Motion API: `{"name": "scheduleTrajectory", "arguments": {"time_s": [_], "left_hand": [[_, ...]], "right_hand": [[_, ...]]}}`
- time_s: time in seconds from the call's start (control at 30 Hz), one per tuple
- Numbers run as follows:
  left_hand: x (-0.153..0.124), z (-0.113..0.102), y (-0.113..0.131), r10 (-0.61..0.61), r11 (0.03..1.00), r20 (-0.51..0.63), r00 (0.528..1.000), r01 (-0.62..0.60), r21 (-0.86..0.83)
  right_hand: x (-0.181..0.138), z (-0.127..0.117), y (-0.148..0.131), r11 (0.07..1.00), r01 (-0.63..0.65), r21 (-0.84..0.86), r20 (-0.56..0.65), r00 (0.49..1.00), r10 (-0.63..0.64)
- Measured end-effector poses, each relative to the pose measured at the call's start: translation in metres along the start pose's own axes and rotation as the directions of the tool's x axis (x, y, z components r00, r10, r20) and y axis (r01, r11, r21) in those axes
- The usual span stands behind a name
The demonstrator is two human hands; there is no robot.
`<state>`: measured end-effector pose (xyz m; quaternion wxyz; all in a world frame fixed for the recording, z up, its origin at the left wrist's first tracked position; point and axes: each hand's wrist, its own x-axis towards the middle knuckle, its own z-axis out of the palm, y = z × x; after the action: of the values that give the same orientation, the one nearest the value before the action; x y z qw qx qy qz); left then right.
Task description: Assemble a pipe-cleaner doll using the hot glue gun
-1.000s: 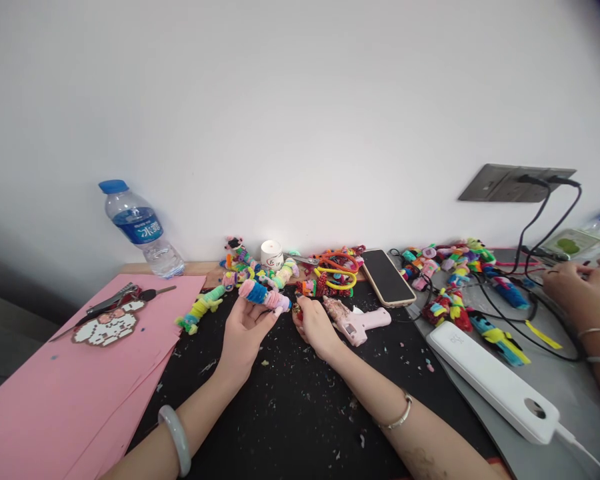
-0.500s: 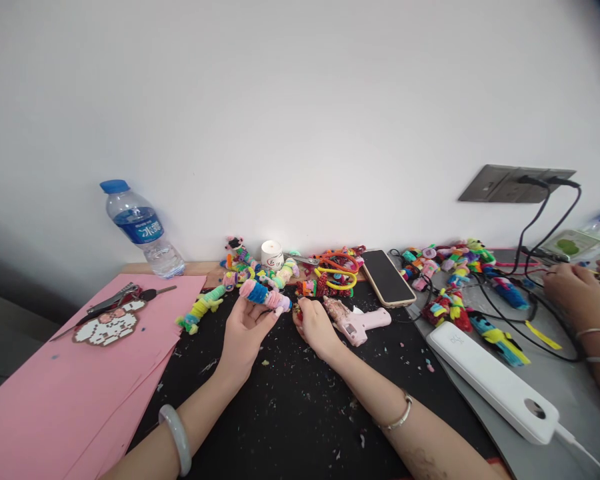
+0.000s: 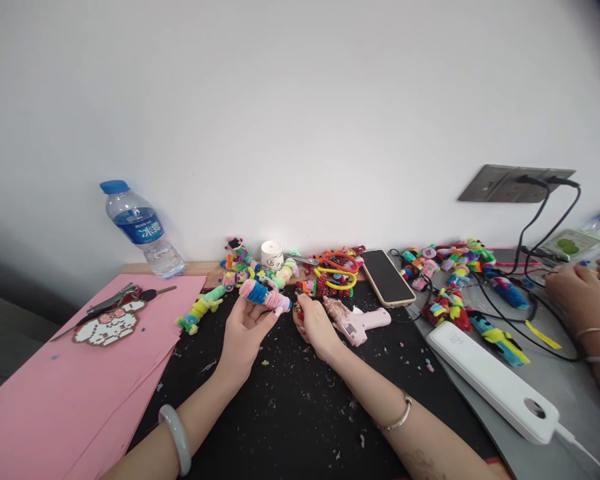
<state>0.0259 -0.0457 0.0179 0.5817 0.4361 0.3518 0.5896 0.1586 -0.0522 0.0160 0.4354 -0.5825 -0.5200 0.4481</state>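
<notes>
My left hand (image 3: 244, 330) holds up a fuzzy pipe-cleaner figure (image 3: 264, 296) in pink, blue and purple, fingers curled under it. Beside it, my right hand (image 3: 316, 325) is closed on a small red piece (image 3: 297, 311) at the figure's right end, resting on the black mat (image 3: 300, 413). A pink glue gun (image 3: 357, 322) lies just right of that hand. More pipe-cleaner figures (image 3: 260, 268) are heaped behind both hands near a small white candle (image 3: 271, 253).
A water bottle (image 3: 140, 230) stands at the back left. Pink paper (image 3: 75, 373) carries keys and a bead figure (image 3: 107, 325). A phone (image 3: 387, 277), orange scissors (image 3: 336, 265), white power strip (image 3: 495, 380), cables and another person's hands (image 3: 577, 287) are to the right.
Almost nothing has moved. My two hands stay together at the pipe-cleaner figure; the other person's hand at the far right has shifted slightly.
</notes>
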Motion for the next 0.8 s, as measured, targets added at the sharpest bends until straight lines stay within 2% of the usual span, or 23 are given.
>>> {"name": "scheduleTrajectory", "arguments": {"time_s": [0.8], "left_hand": [[0.0002, -0.0004, -0.0001, 0.017, 1.000, 0.016, 1.000, -0.017, 0.006]], "right_hand": [[0.0012, 0.0001, 0.0000, 1.000, 0.008, -0.002, -0.018, 1.000, -0.008]]}}
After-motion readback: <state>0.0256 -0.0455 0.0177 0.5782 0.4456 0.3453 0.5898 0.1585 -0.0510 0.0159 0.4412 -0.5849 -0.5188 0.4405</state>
